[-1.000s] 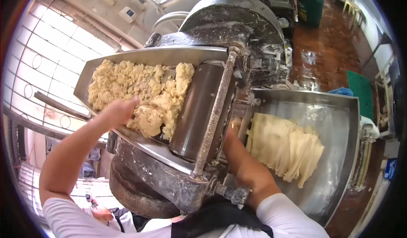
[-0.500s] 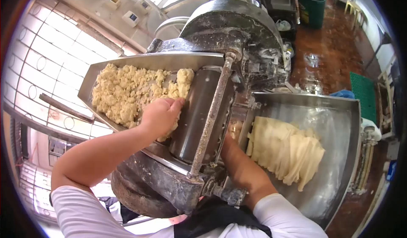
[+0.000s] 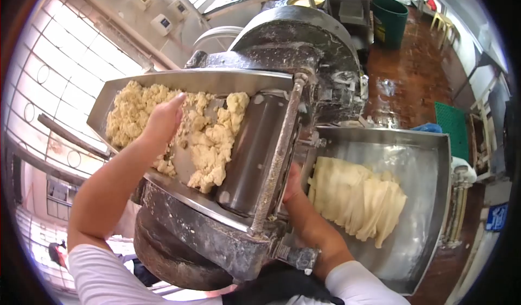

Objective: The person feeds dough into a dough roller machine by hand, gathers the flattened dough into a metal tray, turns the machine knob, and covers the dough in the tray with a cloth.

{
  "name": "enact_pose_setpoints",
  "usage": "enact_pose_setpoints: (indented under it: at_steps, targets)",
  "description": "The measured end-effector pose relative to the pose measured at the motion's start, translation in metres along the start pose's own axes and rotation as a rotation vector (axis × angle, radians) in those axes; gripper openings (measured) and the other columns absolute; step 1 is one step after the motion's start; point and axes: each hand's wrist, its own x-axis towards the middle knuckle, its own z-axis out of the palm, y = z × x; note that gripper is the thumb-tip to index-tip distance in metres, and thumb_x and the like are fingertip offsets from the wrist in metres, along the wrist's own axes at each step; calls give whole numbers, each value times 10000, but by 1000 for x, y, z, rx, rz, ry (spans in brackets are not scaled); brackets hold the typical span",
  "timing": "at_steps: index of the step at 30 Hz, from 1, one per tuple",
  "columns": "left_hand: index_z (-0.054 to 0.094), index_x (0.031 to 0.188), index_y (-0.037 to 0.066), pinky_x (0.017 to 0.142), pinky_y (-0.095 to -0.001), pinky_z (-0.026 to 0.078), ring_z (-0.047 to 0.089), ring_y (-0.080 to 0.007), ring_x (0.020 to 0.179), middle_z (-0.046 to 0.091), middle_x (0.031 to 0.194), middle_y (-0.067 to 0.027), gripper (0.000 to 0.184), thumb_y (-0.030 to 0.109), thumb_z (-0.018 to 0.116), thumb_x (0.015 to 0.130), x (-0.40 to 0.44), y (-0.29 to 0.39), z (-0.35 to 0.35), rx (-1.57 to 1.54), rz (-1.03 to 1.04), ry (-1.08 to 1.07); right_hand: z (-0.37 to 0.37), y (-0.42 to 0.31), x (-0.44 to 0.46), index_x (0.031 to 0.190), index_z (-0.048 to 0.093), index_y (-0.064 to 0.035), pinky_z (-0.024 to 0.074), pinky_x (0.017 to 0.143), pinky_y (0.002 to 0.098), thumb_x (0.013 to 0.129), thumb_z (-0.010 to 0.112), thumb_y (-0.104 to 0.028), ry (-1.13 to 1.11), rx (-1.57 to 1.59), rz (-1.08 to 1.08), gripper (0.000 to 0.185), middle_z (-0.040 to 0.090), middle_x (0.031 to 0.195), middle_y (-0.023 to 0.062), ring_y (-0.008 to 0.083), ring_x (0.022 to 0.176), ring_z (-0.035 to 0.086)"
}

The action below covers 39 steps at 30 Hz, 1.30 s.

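Observation:
Crumbly yellow dough (image 3: 209,153) lies in the metal hopper tray (image 3: 201,78), part of it against the steel roller (image 3: 252,153). My left hand (image 3: 164,119) is over the dough in the tray's middle, its thumb pointing up; its other fingers are turned away and I cannot make out whether they hold dough. My right hand (image 3: 293,183) is low beside the machine, right of the roller, with its fingers mostly hidden behind the frame. Folded sheets of smooth dough (image 3: 358,196) lie in the metal tray (image 3: 415,207) at the right.
The machine's threaded rod (image 3: 280,147) crosses above the roller. A large round wheel cover (image 3: 304,28) rises behind it. A green bin (image 3: 389,22) and a green mat (image 3: 451,123) are on the right. A barred window (image 3: 65,60) is at the left.
My left hand has moved from the dough near the roller back to the left and up. Dough now sits closer against the roller, with bare tray showing behind it. My right hand shows slightly more.

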Motion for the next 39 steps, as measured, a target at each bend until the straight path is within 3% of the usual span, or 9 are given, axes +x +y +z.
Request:
enact_pose_setpoints:
  at_steps: [4,10,19,22,24,25,28,37,39]
  targets:
    - [445,581,138,382,-272,207,298,-104,388,344,465,28,449,471,506,875,-11,-7,20,-116,-305,-138,-2,5,3,1128,584,-33,499,861,459,878,442,-398,4,45,-33,464,633,1051,157,308,937,627]
    - [469,601,106,472,-304,254,314,-99,501,356,528,38,436,443,508,875,-24,-7,54,139,59,-175,0,14,30,1082,604,-25,547,754,434,873,451,-358,38,66,-117,422,650,981,161,301,843,653]
    - [444,546,117,424,-289,257,342,-120,437,357,480,14,436,408,524,861,-22,5,48,61,-54,-421,17,22,17,1089,611,-41,555,756,421,853,472,-371,61,50,-115,429,654,987,154,283,863,654]
    - [490,603,103,410,-270,318,410,-120,441,386,490,6,401,412,526,855,-16,10,22,-85,-4,-310,24,15,11,1099,609,-37,555,763,418,840,482,-367,-11,43,-128,438,654,1000,152,279,873,653]
    - [566,783,80,438,-248,379,446,-106,475,472,592,1,287,347,509,874,39,-5,-32,-42,477,95,18,11,3,1105,607,-34,554,768,416,831,490,-364,-36,50,-140,445,654,1008,151,277,880,653]
    - [610,1062,89,472,-245,409,495,-93,579,526,716,-9,304,299,461,900,55,-12,-70,-64,409,251,9,7,5,1121,603,-28,550,785,414,800,516,-362,15,12,-128,471,650,1030,152,275,891,652]
    - [528,796,91,467,-244,393,476,-89,544,482,633,16,303,379,492,883,62,-7,-127,121,148,425,-4,3,6,1116,604,-27,545,794,416,798,523,-371,80,28,-127,475,650,1031,152,278,894,651]
    - [492,558,56,386,-245,329,414,-99,412,448,504,-14,396,342,506,832,-37,15,-46,509,-65,-726,12,9,10,1119,606,-49,535,814,430,797,538,-406,37,23,-140,485,643,1051,149,293,922,641]
    - [481,547,57,386,-248,300,401,-110,413,419,495,-19,296,222,478,792,-36,-22,-28,390,445,-871,0,10,10,1113,609,-48,534,819,433,798,536,-400,115,41,-119,478,645,1043,151,300,917,642]
